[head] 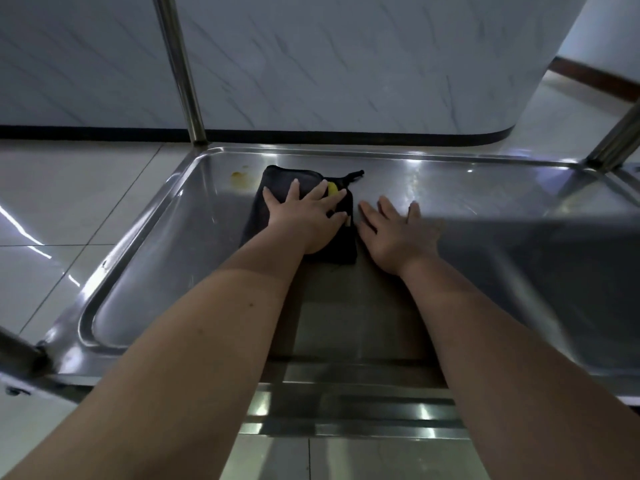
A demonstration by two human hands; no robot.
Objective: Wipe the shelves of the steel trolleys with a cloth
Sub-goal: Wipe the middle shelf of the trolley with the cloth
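Head camera looks down on the cloth (pixel 277 181), a dark folded pad lying toward the back left of the steel shelf (pixel 166 258). It looks soft, thin and light, the sort that bunches up unless it is pinned flat. On slick steel I'd guess it glides easily, so a broad palm across the middle is the sensible hold, not a pinch at an edge. A small loop (pixel 354 175) pokes out at its far right corner, and a yellow patch (pixel 333 188) shows between the fingers; label or lining, I can't tell.

The left hand (pixel 304 216) lies flat on top of the cloth, fingers straight and spread, pressing it down rather than grasping. The right hand (pixel 398 233) sits just beside the cloth on bare steel, fingers splayed too, holding nothing and seemingly bracing.

A yellowish stain (pixel 239 176) sits just off the cloth's far left corner, not yet wiped. A post (pixel 180 64) rises from the back left corner, with pale floor (pixel 69 202) and a marbled wall (pixel 311 64) beyond.
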